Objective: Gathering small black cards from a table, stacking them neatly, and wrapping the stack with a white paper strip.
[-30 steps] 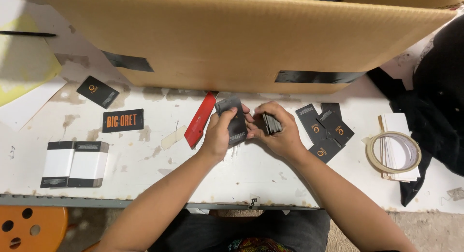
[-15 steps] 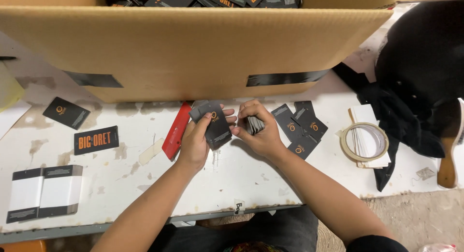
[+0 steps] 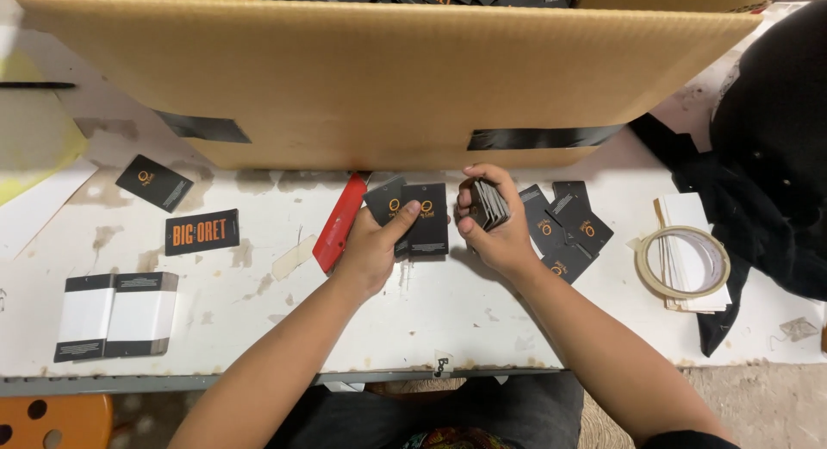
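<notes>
Black card tags with orange marks fill both hands. The left hand (image 3: 372, 246) pinches two fanned tags (image 3: 418, 215) under its thumb, their lower edges near the white table (image 3: 448, 311). The right hand (image 3: 495, 229) curls tightly round a thin stack of tags (image 3: 491, 204), too many to count. Just right of it lie about five loose tags (image 3: 570, 227). One red box cutter (image 3: 341, 221) lies touching the left hand. The cardboard box (image 3: 388, 78) walls off the far side; bare tabletop lies toward the near edge.
</notes>
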